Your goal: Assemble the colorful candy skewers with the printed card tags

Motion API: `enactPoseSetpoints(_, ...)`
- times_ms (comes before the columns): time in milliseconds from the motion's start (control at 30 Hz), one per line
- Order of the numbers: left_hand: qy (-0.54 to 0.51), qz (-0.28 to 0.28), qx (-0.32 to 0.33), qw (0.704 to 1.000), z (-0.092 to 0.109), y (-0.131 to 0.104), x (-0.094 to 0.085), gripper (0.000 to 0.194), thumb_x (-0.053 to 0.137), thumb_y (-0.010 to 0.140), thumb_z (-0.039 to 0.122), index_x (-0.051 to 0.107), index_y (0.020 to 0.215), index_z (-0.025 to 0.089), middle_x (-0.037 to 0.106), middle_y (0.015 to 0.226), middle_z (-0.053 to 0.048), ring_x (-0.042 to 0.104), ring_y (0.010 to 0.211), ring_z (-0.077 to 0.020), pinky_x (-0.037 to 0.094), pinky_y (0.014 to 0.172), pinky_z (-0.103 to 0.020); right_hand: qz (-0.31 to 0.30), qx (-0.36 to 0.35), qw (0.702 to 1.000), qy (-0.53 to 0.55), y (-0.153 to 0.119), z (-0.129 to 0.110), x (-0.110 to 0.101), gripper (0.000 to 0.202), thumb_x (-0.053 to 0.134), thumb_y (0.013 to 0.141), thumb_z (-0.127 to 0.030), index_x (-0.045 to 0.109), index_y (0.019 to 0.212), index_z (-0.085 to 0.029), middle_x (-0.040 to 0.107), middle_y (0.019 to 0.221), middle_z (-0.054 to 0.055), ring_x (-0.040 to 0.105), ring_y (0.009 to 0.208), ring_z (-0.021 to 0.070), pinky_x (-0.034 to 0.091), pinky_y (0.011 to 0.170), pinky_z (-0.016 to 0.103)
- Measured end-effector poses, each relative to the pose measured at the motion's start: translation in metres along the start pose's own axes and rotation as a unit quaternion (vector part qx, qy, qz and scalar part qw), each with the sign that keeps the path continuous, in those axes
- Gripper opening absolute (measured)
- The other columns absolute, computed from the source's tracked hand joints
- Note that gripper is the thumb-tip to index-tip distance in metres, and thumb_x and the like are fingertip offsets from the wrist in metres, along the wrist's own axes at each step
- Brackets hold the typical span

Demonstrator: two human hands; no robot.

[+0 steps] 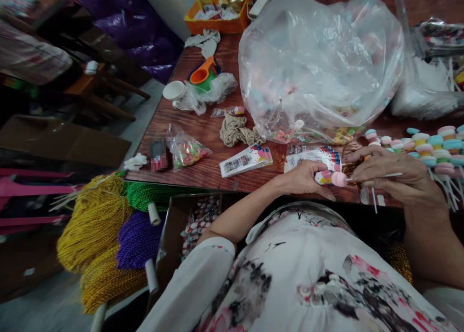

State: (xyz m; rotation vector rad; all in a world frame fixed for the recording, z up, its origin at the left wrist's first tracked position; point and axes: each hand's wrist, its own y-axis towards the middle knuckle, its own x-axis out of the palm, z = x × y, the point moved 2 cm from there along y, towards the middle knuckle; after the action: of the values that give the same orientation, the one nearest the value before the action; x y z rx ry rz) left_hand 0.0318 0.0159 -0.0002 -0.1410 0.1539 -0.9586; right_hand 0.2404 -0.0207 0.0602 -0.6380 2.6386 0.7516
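Near the table's front edge, my left hand [304, 178] holds a small printed packet [323, 177] between thumb and fingers. A pink candy lollipop [339, 179] lies at the packet's end, its white stick pointing right. My right hand [395, 172] is closed round that stick, fingers pressed together. Behind my left hand is a fanned stack of printed packets [311, 157], and another stack [246, 161] lies further left. Gold twist ties [350, 165] show beside my right fingers. Pastel candy lollipops [429, 148] lie in rows to the right.
A large clear plastic bag [319, 66] fills the back middle. A clear bin [431, 76] stands at the right. Crumpled cloth [235, 130], a small candy bag [186, 151] and an orange scoop [201, 75] lie leftward. Below the table's left edge are yellow cord bundles [96, 225] and an open box [174, 235].
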Motion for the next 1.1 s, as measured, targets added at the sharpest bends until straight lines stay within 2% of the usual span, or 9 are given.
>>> enactPoseSetpoints(233, 0.063, 0.009, 0.002, 0.998, -0.004, 0.002, 0.005, 0.043, 0.08, 0.057, 0.048, 0.062, 0.076, 0.014, 0.046, 0.067, 0.006, 0.04, 0.066, -0.009, 0.03, 0.062, -0.022, -0.007, 0.017, 1.0, -0.006, 0.0, 0.009, 0.015, 0.023, 0.067, 0.084, -0.022, 0.075, 0.101, -0.034, 0.076, 0.086, 0.001, 0.066, 0.097, 0.0243, 0.05, 0.089, 0.046)
enactPoseSetpoints(467, 0.039, 0.027, -0.008, 0.999, -0.009, 0.005, 0.012, 0.047, 0.082, 0.054, 0.049, 0.055, 0.069, 0.014, 0.043, 0.064, 0.007, 0.037, 0.063, -0.0082, 0.03, 0.06, -0.022, 0.115, 0.063, 0.991, 0.006, -0.006, 0.023, 0.043, 0.015, 0.068, 0.083, -0.02, 0.076, 0.089, -0.031, 0.073, 0.079, 0.0, 0.065, 0.088, 0.0206, 0.052, 0.082, 0.04)
enactPoseSetpoints(600, 0.018, -0.003, 0.023, 1.0, -0.001, 0.001, 0.004, 0.048, 0.081, 0.057, 0.051, 0.059, 0.079, 0.015, 0.046, 0.072, 0.006, 0.041, 0.07, -0.0094, 0.034, 0.066, -0.022, 0.158, 0.098, 0.982, 0.016, -0.007, 0.023, 0.037, 0.012, 0.067, 0.084, -0.023, 0.075, 0.086, -0.031, 0.071, 0.08, 0.001, 0.065, 0.09, 0.0228, 0.053, 0.082, 0.044)
enactPoseSetpoints(733, 0.077, -0.038, 0.008, 0.996, -0.002, -0.004, -0.003, 0.043, 0.077, 0.065, 0.049, 0.063, 0.087, 0.015, 0.048, 0.072, 0.005, 0.044, 0.071, -0.0103, 0.035, 0.067, -0.021, 0.169, 0.093, 0.981, -0.002, -0.003, 0.015, 0.019, 0.013, 0.068, 0.082, -0.025, 0.075, 0.087, -0.034, 0.072, 0.084, 0.001, 0.066, 0.089, 0.0261, 0.053, 0.086, 0.052)
enactPoseSetpoints(800, 0.139, -0.016, 0.013, 0.99, -0.005, -0.007, -0.002, 0.04, 0.075, 0.068, 0.047, 0.063, 0.089, 0.015, 0.052, 0.073, 0.004, 0.048, 0.07, -0.0115, 0.036, 0.067, -0.022, 0.161, 0.084, 0.983, -0.024, 0.0, 0.012, 0.014, 0.013, 0.069, 0.082, -0.025, 0.075, 0.088, -0.034, 0.073, 0.085, 0.001, 0.066, 0.089, 0.0263, 0.052, 0.091, 0.054)
enactPoseSetpoints(900, 0.251, 0.084, 0.016, 0.964, -0.006, -0.009, 0.002, 0.04, 0.07, 0.075, 0.047, 0.063, 0.099, 0.016, 0.061, 0.078, 0.001, 0.054, 0.072, -0.0153, 0.038, 0.067, -0.025, 0.171, 0.084, 0.981, -0.031, 0.0, 0.014, 0.016, 0.012, 0.07, 0.081, -0.024, 0.075, 0.087, -0.033, 0.072, 0.083, 0.001, 0.066, 0.087, 0.025, 0.052, 0.09, 0.052)
enactPoseSetpoints(1000, 0.362, 0.157, -0.01, 0.919, -0.006, -0.008, 0.007, 0.034, 0.064, 0.08, 0.039, 0.062, 0.105, 0.016, 0.067, 0.085, -0.006, 0.06, 0.078, -0.0213, 0.04, 0.069, -0.029, 0.227, 0.111, 0.967, -0.017, -0.007, 0.022, 0.028, 0.009, 0.069, 0.082, -0.023, 0.074, 0.084, -0.03, 0.07, 0.083, 0.001, 0.065, 0.084, 0.0225, 0.052, 0.086, 0.046)
enactPoseSetpoints(1100, 0.435, 0.179, -0.022, 0.882, -0.009, -0.005, 0.013, 0.031, 0.06, 0.078, 0.023, 0.06, 0.109, 0.015, 0.069, 0.095, -0.011, 0.062, 0.086, -0.0249, 0.042, 0.074, -0.032, 0.289, 0.154, 0.945, 0.016, -0.015, 0.034, 0.045, 0.007, 0.068, 0.084, -0.025, 0.072, 0.079, -0.027, 0.068, 0.08, 0.0, 0.064, 0.078, 0.0187, 0.053, 0.081, 0.039)
